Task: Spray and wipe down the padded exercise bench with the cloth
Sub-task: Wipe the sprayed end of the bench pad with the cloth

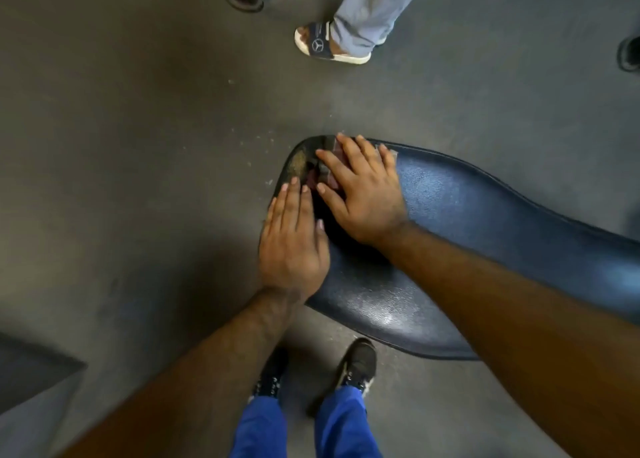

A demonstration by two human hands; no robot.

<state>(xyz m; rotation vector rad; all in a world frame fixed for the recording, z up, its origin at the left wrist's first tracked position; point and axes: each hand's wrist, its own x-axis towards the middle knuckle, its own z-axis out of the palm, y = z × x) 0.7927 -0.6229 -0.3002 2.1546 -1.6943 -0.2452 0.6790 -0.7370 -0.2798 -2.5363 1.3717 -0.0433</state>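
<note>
Two hands: both work at the rounded end of the bench (467, 215).
Right hand (367, 194): fingers spread flat, pressing the cloth (329, 170) onto the padding, likely to rub the worn patch there.
Left hand (291, 246): flat and released on the pad's edge, apparently bracing.
Cloth: mostly hidden beneath the right palm.
Spray bottle: not visible.
</note>
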